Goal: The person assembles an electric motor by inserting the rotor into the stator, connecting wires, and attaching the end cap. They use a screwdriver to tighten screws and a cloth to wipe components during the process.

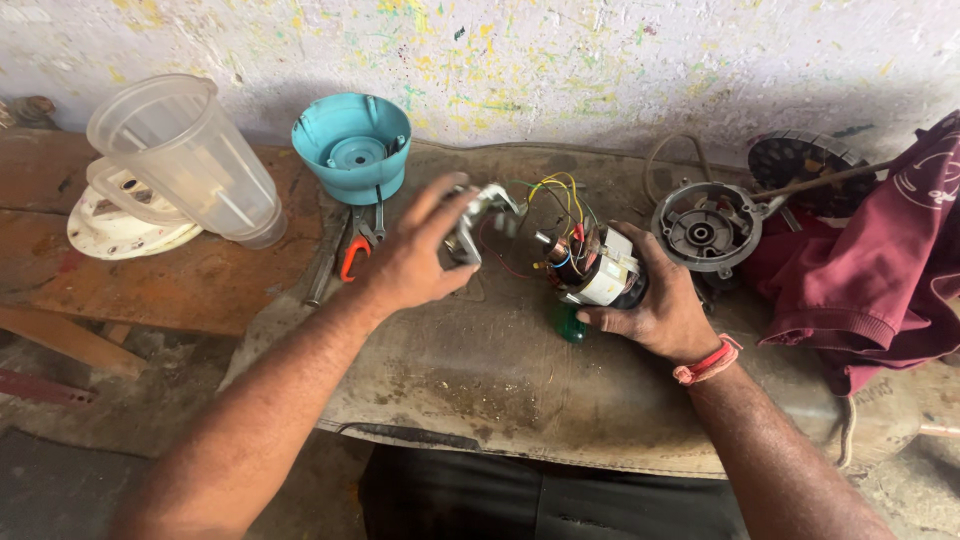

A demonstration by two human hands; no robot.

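motor (598, 268) sits near the middle of the worktop (480, 380), lying on its side with its shaft end and a tangle of yellow, red, green and blue wires (553, 205) turned toward the left hand. the right hand (655, 305) clamps it from the right, fingers wrapped round the white-and-black body, which seems to keep it from rolling. a green handle (570, 322) pokes out just beneath it. the left hand (415, 255) holds a bent metal bracket (478, 222) just left of the wires, fingers curled and pinching it, apparently to keep it lined up with the shaft end.

behind the left hand, pliers with an orange grip (355, 250) and a spanner lie beside an upturned turquoise base (352, 145). far left, a clear plastic jug (180, 155) lies tipped over a white round lid (115, 232). right of the motor sits a grey round housing (705, 228), with a dark perforated disc (800, 165) behind it and a maroon cloth (880, 270) bearing a pale printed emblem. no packages or signs show; the wall (560, 60) is speckled with yellow and green paint.
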